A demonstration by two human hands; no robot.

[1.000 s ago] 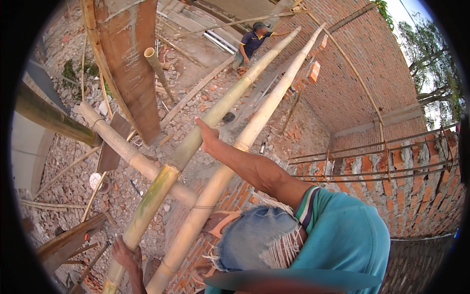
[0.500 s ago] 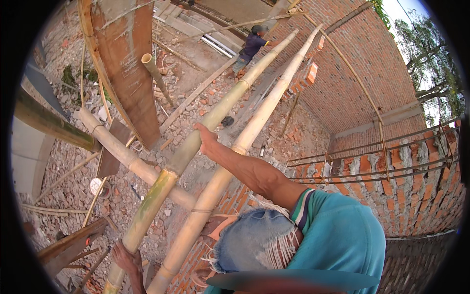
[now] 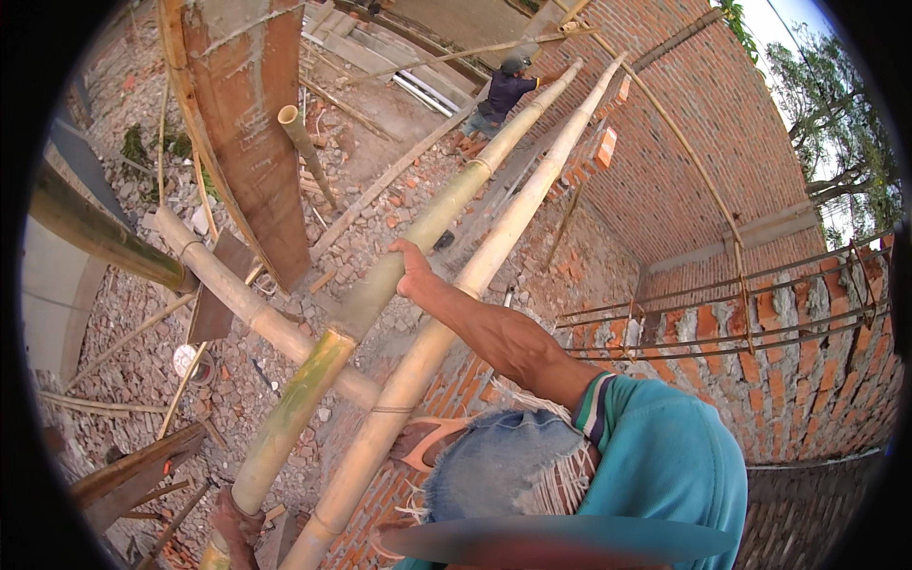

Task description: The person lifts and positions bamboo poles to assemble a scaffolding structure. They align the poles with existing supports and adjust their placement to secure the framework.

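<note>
A thick greenish bamboo pole (image 3: 302, 399) slants from the lower left up toward the brick wall. My right hand (image 3: 412, 270) is closed round its middle, fingers over the far side. Lower down, near the bottom edge, my left hand (image 3: 237, 525) grips the same pole. Just right of it runs a paler bamboo pole (image 3: 432, 347), roughly parallel, which my right forearm crosses over. Both poles pass above a shorter bamboo crosspiece (image 3: 252, 309). At the far end, a co-worker (image 3: 503, 95) crouches with an arm stretched to the greenish pole.
Broken brick and rubble (image 3: 304, 356) cover the ground. A tall wooden board (image 3: 247, 123) and an upright bamboo stub (image 3: 306, 157) stand at the left. To the right is a brick wall top (image 3: 760, 332) with steel rebar along it. A white-lidded bucket (image 3: 190, 361) sits left.
The greenish pole has shifted slightly right, and my right hand has moved with it. My left hand sits a little lower on the pole. The co-worker has changed posture at the far end.
</note>
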